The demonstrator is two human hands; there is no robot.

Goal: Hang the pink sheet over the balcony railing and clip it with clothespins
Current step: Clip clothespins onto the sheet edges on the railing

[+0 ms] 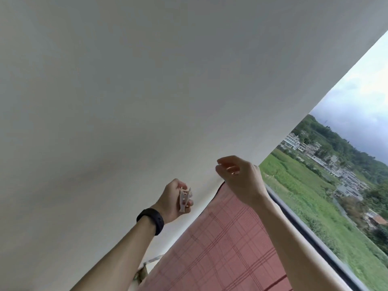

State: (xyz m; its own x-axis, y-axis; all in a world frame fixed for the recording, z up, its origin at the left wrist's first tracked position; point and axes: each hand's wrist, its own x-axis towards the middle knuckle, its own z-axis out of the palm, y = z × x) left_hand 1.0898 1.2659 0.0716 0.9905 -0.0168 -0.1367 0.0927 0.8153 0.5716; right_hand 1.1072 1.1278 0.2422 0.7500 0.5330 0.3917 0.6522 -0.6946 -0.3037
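The pink checked sheet (pixel 226 238) hangs draped over the balcony railing (pixel 306 232), filling the lower middle of the view. My left hand (pixel 174 200) is raised left of the sheet's far end and holds white clothespins (pixel 184 198); a black band sits on that wrist. My right hand (pixel 239 177) hovers just above the sheet's far top corner, fingers curled loosely with nothing visible in them. It is not clearly touching the fabric.
A plain white wall (pixel 126 101) fills most of the view to the left and above. Beyond the railing lie green fields and buildings (pixel 327 164) far below. A pale bracket or fitting (pixel 142 271) shows low on the wall.
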